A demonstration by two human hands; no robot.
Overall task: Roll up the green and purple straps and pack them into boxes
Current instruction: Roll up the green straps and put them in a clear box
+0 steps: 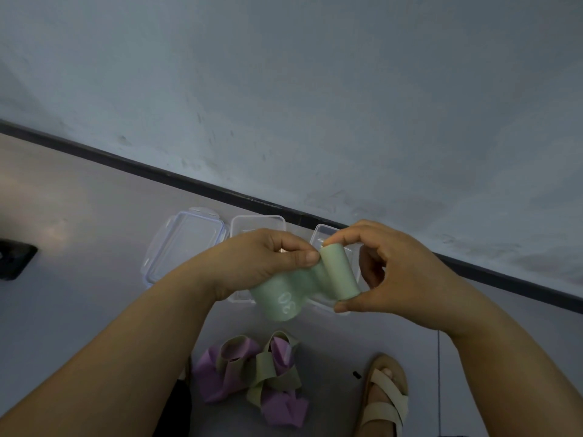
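— What are the hands holding?
— The right hand (pixel 394 272) pinches the rolled end of a green strap (pixel 303 280), forefinger on the roll's far end, thumb on its near end. The left hand (pixel 262 260) pinches the flat part just beside the roll.
— Which way does it lie?
— The roll's long axis runs away from the person, and the loose tail trails left. It's held above clear boxes (pixel 257 219), with a pile of straps (pixel 252 373) nearer on the floor (pixel 94 216).

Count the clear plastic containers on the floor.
3. Left container, mostly in view; middle container, partly behind the left hand; right container, mostly behind the green strap and right hand. Others may be hidden.
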